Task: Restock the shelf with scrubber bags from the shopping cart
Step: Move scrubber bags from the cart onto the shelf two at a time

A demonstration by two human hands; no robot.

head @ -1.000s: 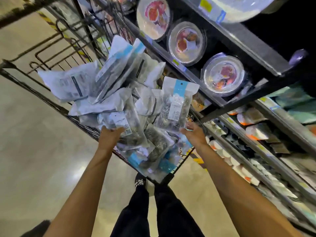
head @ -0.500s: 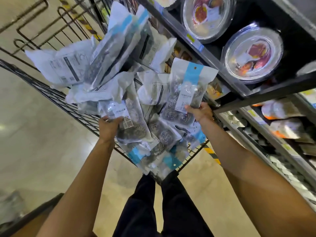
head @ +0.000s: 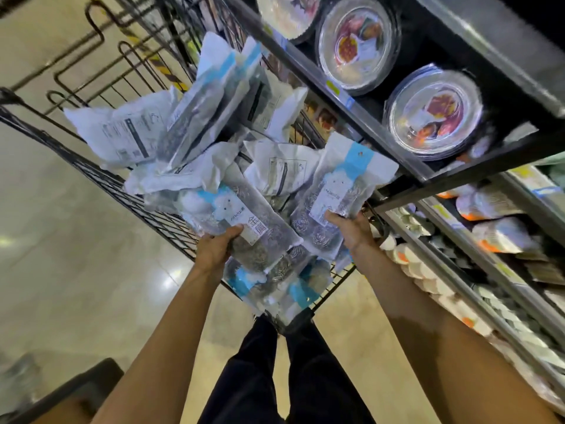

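**Both hands on scrubber bags at the cart**

The left hand (head: 214,255) curls its fingers around a clear plastic bag of steel scrubbers with a blue-and-white header (head: 260,231), which lies on the pile near the black wire shopping cart's (head: 171,221) near edge. The right hand (head: 351,231) pinches a second, matching scrubber bag (head: 339,185) by its lower end and holds it upright at the cart's right edge, just beside the black metal shelf (head: 397,154). More white and clear bags (head: 214,117) fill the cart.

Two hands (head: 214,252) (head: 351,232), three lidded bowls (head: 357,41) (head: 434,111) (head: 284,10).
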